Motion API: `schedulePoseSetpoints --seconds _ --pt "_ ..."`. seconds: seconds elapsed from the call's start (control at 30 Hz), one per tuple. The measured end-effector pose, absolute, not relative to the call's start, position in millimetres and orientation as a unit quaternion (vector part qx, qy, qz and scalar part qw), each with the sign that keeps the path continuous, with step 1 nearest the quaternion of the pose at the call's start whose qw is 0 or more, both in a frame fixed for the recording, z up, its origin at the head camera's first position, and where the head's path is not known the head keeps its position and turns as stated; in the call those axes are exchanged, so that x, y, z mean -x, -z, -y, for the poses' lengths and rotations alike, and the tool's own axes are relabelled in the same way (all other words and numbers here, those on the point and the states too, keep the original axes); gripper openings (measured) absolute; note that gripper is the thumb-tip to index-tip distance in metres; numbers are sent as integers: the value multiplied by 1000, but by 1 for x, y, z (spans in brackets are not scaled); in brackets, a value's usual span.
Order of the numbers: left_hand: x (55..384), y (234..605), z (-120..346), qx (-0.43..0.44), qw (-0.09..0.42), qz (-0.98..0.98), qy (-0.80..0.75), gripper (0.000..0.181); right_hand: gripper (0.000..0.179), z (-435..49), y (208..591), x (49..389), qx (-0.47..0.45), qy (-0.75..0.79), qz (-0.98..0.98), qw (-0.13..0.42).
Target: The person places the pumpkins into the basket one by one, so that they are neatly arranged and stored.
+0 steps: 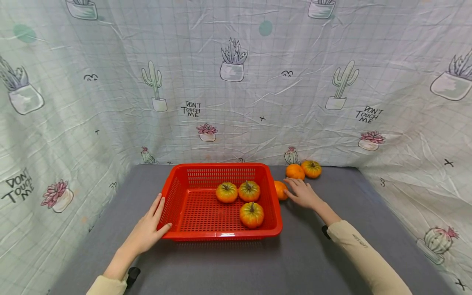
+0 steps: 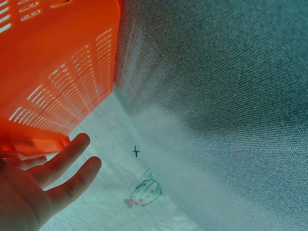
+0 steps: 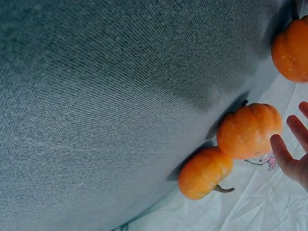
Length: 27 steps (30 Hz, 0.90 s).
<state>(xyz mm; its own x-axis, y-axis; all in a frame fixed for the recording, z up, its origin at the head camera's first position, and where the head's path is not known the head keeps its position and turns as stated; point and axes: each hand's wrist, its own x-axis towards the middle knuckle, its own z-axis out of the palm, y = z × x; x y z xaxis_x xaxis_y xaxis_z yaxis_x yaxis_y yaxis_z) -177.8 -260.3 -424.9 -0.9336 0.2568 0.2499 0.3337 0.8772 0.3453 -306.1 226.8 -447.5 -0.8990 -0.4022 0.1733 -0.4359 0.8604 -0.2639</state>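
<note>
A red slotted plastic basket (image 1: 221, 235) stands on the table, with three yellow-orange mini pumpkins (image 1: 251, 215) in its right half. Against its left side lies my left hand (image 1: 145, 230), fingers fairly straight along the rim and thumb over the front left corner. My right hand (image 1: 303, 194) is on the other side of the basket, its fingers spread loosely by an orange pumpkin (image 1: 281, 190) that sits right beside the basket wall. In the right wrist view, its fingertips overlap the edge of a pumpkin (image 3: 249, 131), and no fingers curl round it.
Farther back on the right, an orange pumpkin (image 1: 295, 172) and a yellow-green striped one (image 1: 311, 169) sit side by side near the back edge. A cloth printed with cacti (image 1: 236, 106) hangs behind and along both sides of the grey table (image 1: 221, 270).
</note>
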Motion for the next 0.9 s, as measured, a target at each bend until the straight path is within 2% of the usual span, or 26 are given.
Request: schedulePoseSetpoints --seconds 0.43,0.9 --pt "179 427 262 151 99 965 191 76 62 -226 452 316 -237 -141 961 14" --pt "180 428 262 149 98 965 189 77 69 -221 454 322 -251 -132 959 7"
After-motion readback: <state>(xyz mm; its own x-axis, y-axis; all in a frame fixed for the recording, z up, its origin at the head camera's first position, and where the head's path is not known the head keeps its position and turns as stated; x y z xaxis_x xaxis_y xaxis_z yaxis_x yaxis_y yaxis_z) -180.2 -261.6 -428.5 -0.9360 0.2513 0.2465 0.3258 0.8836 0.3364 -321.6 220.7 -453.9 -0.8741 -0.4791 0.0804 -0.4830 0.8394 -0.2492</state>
